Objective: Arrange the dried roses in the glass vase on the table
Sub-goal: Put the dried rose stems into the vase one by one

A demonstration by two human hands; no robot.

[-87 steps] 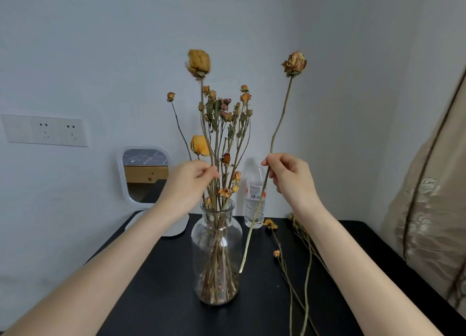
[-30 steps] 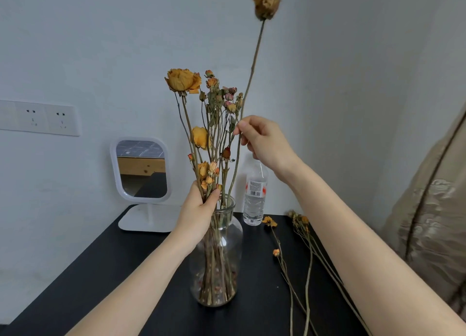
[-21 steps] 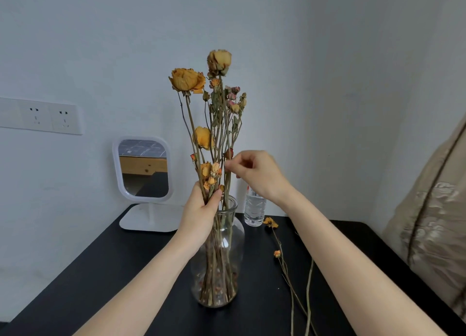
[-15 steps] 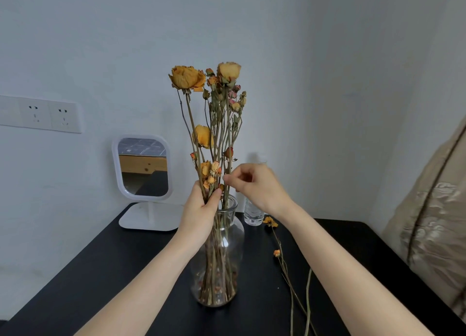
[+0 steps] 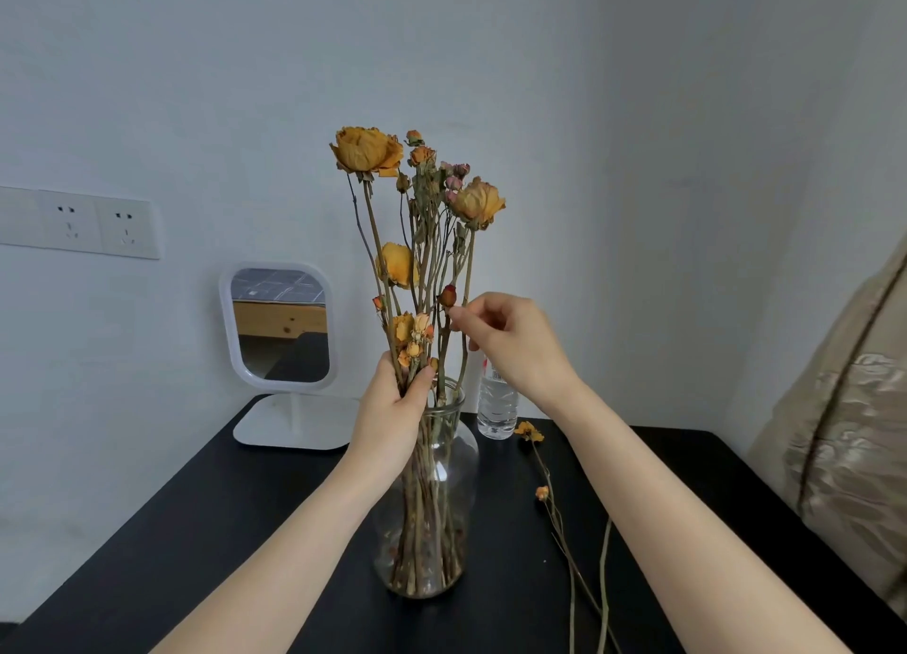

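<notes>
Head view: dried roses [image 5: 368, 150] gripped at the mouth of the glass vase [image 5: 464, 462]

The glass vase stands upright on the black counter [image 5: 221, 531], near its middle. The dried roses are bunched in it, their stems reaching the bottom of the glass. Your left hand [image 5: 392, 408] is curled round the bunch just above the vase mouth, with the thumb on the right side of the stems. Your right hand [image 5: 515, 344] is higher and to the right. Its thumb and forefinger pinch the stem of the pale rose [image 5: 478, 202], and its other fingers are loosely curled. That stem runs down into the vase mouth. To the right of the vase, loose stems [image 5: 554, 511] with small orange blooms lie flat on the counter, apart from the glass. Behind the vase a water bottle [image 5: 496, 405] stands near the wall, partly hidden by your right wrist. A white standing mirror [image 5: 280, 329] sits at the back left of the counter, below the wall sockets [image 5: 83, 221].
</notes>
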